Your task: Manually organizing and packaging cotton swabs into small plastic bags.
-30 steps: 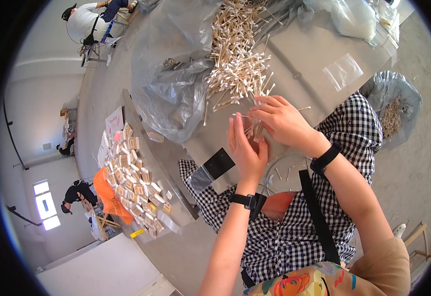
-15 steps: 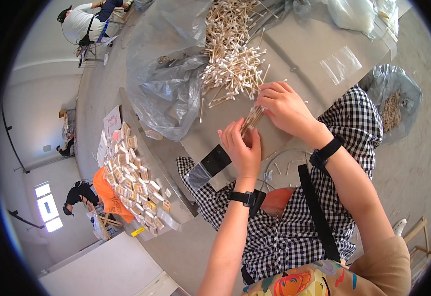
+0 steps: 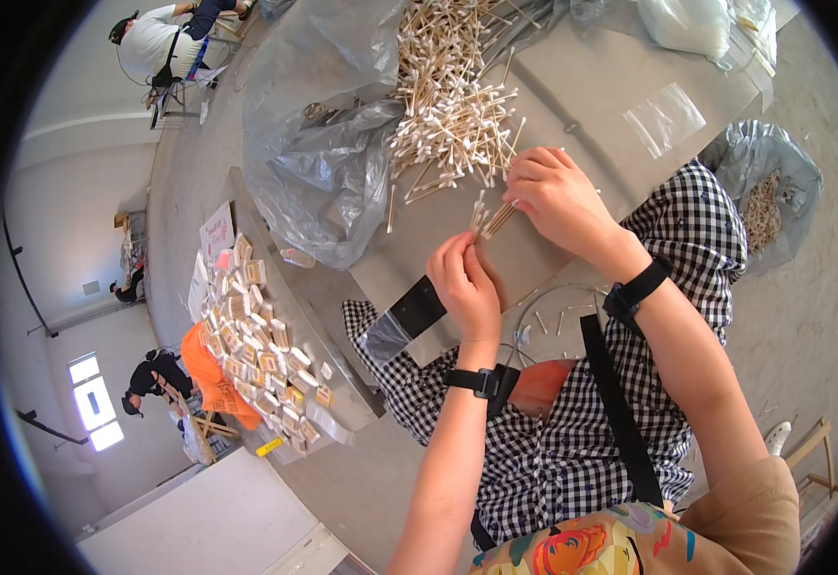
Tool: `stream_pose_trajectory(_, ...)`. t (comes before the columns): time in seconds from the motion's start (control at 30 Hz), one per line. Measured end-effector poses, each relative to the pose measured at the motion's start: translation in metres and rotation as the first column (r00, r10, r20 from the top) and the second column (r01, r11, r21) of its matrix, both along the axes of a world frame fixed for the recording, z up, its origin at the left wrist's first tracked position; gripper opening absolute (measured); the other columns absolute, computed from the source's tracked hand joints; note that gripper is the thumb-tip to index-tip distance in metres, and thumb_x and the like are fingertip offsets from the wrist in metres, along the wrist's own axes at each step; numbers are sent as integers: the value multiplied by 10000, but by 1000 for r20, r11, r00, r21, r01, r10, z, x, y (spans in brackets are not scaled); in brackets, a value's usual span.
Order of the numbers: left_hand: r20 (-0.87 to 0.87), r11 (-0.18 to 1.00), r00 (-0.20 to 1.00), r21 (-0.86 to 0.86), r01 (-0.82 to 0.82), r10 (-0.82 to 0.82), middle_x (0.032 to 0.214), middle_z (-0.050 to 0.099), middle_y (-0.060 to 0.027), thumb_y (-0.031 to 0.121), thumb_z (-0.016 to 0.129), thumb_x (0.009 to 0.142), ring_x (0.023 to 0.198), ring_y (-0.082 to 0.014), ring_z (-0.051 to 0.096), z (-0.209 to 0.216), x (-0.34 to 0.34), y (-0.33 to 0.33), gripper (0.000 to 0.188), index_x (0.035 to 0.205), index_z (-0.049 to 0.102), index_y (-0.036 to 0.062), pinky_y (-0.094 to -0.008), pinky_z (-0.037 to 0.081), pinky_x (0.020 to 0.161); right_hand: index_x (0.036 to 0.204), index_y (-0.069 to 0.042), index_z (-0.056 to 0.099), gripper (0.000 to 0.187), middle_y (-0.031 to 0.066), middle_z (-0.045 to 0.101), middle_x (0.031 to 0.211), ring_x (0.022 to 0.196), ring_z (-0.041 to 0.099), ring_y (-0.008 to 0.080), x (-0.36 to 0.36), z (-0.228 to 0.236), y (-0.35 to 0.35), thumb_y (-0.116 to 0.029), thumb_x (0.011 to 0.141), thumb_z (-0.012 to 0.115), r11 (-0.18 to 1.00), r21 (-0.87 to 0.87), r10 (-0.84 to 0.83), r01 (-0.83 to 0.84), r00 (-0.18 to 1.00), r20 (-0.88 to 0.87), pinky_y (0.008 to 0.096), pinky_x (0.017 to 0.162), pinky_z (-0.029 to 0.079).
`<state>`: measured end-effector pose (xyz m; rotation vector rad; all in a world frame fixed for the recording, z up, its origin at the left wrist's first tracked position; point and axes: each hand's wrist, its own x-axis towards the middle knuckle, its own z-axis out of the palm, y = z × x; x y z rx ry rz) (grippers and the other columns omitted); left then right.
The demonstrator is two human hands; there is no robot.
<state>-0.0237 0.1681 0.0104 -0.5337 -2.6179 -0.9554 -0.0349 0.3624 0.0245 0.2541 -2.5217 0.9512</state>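
Just at 6 o'clock of the swab pile (image 3: 447,120) on the table (image 3: 610,86), the right hand (image 3: 558,196) pinches a small bundle of swabs (image 3: 492,218). At 7 o'clock of it, the left hand (image 3: 464,287) grips the bundle's lower end with curled fingers.

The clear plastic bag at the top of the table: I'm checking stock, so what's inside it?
The clear plastic bag spills wooden-stick cotton swabs onto the table. Its crumpled folds hide whatever lies deeper inside. The right hand holds a small bundle nearby.
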Motion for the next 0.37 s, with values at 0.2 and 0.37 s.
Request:
stream_pose_trajectory(0.2, 98, 975, 982, 140, -175, 162, 1060, 649, -117, 2, 589, 950, 980, -269, 611, -1, -2, 2, 137, 1058, 671, 8, -347, 509, 838, 773, -102, 721, 79, 8, 648, 947, 1060, 580, 207, 3, -1, -5, -82, 712, 673, 998, 39, 48, -49, 999, 10, 341, 977, 452)
stream_pose_trajectory(0.37, 252, 970, 967, 241, -17, -46, 1318, 585, -112, 90, 568, 1005, 1036, -281, 615, -1, -3, -7, 187, 1166, 645, 33, -342, 506, 909, 889, -153, 747, 167, 18, 643, 953, 1064, 578, 194, 1, -4, -24, -108, 750, 666, 996, 34, 82, -82, 997, 14, 342, 995, 444)
